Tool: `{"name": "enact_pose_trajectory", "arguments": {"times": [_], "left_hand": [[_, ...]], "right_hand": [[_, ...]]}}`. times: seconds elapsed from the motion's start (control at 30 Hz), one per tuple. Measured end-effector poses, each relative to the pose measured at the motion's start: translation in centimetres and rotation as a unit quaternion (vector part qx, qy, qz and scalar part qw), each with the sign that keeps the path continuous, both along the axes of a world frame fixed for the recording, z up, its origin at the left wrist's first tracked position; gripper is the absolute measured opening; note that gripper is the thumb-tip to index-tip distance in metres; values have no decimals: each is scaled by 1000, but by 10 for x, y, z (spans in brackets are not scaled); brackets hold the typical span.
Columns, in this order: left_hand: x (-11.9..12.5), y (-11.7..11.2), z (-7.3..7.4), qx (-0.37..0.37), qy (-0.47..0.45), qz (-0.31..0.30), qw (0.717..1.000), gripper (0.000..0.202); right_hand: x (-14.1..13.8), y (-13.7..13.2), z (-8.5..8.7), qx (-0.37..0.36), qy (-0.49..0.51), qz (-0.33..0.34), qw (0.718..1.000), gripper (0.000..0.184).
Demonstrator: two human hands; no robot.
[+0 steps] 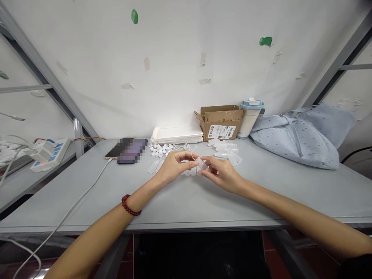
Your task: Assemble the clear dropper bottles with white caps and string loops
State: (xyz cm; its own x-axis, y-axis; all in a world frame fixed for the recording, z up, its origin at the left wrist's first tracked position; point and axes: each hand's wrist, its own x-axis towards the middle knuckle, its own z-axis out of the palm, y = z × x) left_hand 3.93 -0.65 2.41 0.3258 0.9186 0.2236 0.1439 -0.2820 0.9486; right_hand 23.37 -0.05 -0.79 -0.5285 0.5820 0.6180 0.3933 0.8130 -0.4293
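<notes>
Both my hands meet above the middle of the grey table. My left hand (176, 166) is closed, its thumb and forefinger pinching a thin white strand (192, 155). A small translucent plastic piece (202, 164) is pinched in my right hand (225, 173), right beside my left fingertips. The strand touches or passes close by this piece; which one, I cannot tell. Behind my left hand lie small white round caps (159, 149) and more thin strands (186, 146). Clear plastic pieces (228, 149) are spread behind my right hand, and several others lie partly hidden under my hands.
A stack of white trays or envelopes (177, 134), an open cardboard box (222, 122) and a lidded cup (250, 118) stand along the wall. At right lies a blue cloth bag (293, 137). Two phones (126, 151) lie at left, with a white cable (84, 192) crossing the table edge.
</notes>
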Motion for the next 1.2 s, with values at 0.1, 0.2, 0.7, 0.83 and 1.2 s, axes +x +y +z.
{"name": "enact_pose_trajectory", "arguments": {"times": [0.1,0.2,0.7,0.83,1.2], "left_hand": [[0,1,-1,-4,-8,3,1000,22],[-1,0,-1,-2,-8,3,1000,18],[1,-4,4,7,21,8,1000,22],[1,-4,4,5,19,14,1000,19],[0,-2,-3,56,68,63,994,26]], "right_hand": [[0,0,0,11,1,3,1000,30],[0,-2,1,10,-3,10,1000,39],[0,-4,0,-7,-14,6,1000,35],[0,-4,1,-54,-3,9,998,32],[-3,-7,6,-172,5,7,985,30]]}}
